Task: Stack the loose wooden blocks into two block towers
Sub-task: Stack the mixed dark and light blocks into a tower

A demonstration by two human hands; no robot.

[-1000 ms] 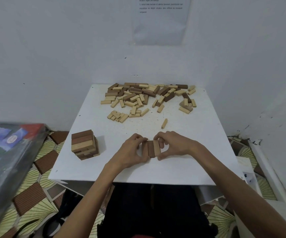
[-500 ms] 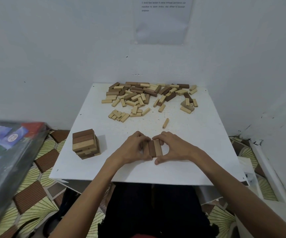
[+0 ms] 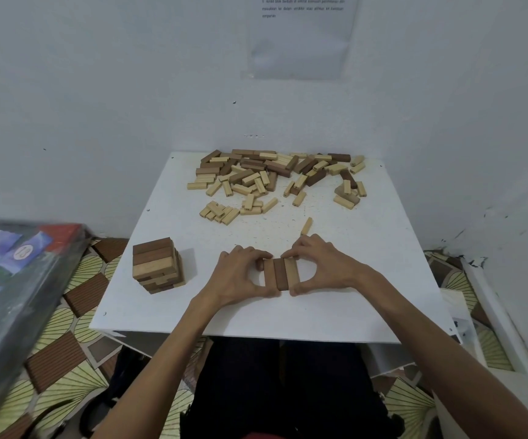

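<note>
base layer of the second tower, squared up between both hands

first tower [image 3: 156, 269], several layers, stands well left of the left hand [image 3: 240, 274]; left hand pinches the row of three blocks [image 3: 281, 274], fingers on the far end, thumb on the near end; right hand [image 3: 322, 267] grips the same row likewise; row lies flat on the table [image 3: 351, 305]. single block [image 3: 306, 225] just beyond the right hand; loose pile [image 3: 272, 179] farther beyond both. handling note: squeeze evenly, ends flush, no gaps, before laying a crosswise layer.

White table [image 3: 288, 315] bears a block tower [image 3: 156, 267], scattered loose blocks [image 3: 256, 179], and seemingly a three-block row [image 3: 281, 274]
</note>
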